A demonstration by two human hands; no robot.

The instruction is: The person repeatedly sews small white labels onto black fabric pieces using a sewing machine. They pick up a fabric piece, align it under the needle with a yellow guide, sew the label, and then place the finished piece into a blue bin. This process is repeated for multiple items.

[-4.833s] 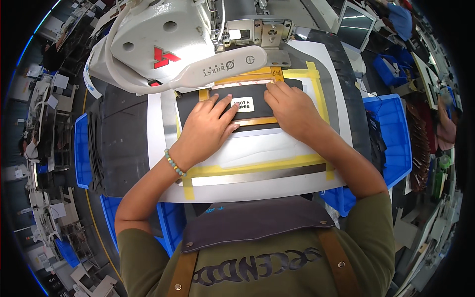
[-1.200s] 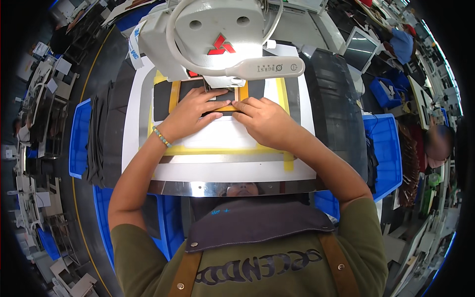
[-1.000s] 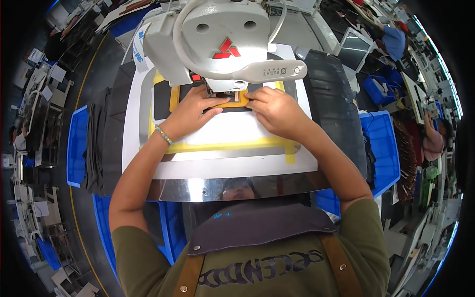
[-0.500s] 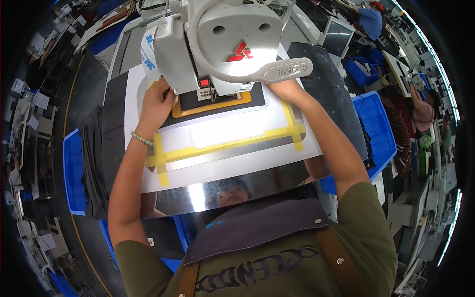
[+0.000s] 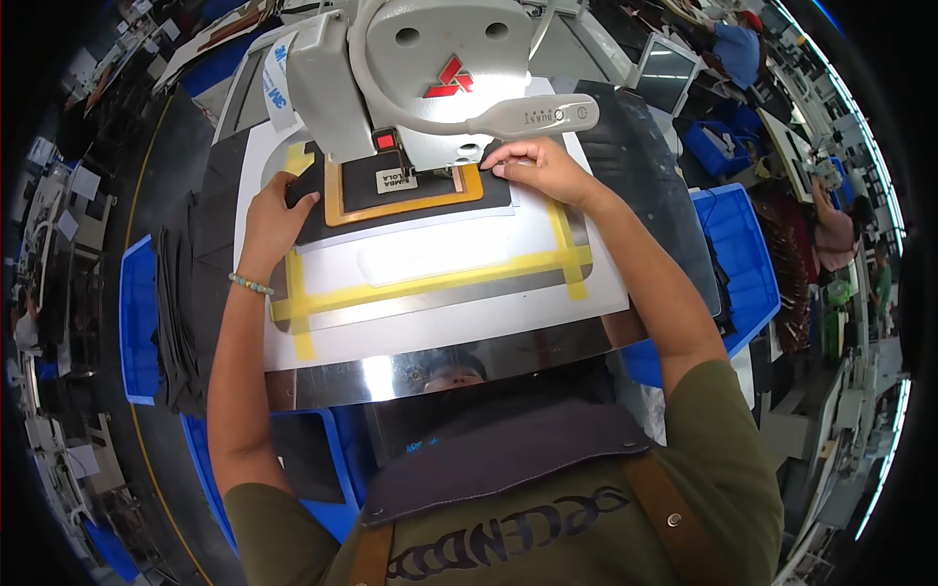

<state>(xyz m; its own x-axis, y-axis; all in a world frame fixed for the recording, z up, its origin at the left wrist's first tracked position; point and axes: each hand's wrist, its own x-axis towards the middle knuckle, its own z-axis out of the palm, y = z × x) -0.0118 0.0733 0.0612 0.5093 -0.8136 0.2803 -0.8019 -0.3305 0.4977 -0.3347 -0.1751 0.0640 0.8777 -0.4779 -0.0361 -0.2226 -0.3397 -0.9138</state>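
A black fabric panel (image 5: pixel 311 227) lies on a white sheet under a grey sewing machine head (image 5: pixel 440 88). On the panel sits an orange-yellow frame (image 5: pixel 405 214). Inside it, close to the needle area, is a cream label (image 5: pixel 396 182) with dark print. My left hand (image 5: pixel 276 220) rests at the panel's left edge, thumb on the fabric and apart from the fingers. Beside the frame's right side, my right hand (image 5: pixel 547 174) has its index finger and thumb stretched toward the fabric, slightly apart. Part of the frame's far side is hidden behind the machine head.
Yellow tape (image 5: pixel 430 284) borders the white sheet (image 5: pixel 459 317) over a shiny metal plate (image 5: pixel 528 357). A lamp (image 5: pixel 537 115) juts from the machine. Blue bins (image 5: pixel 140 322) stand at both sides, dark fabric (image 5: pixel 179 313) hanging at the left. People work farther off at right.
My right hand has come out from behind the machine head toward me. My left hand has drawn back to the lower left. The view has shifted slightly, and the label shows more fully.
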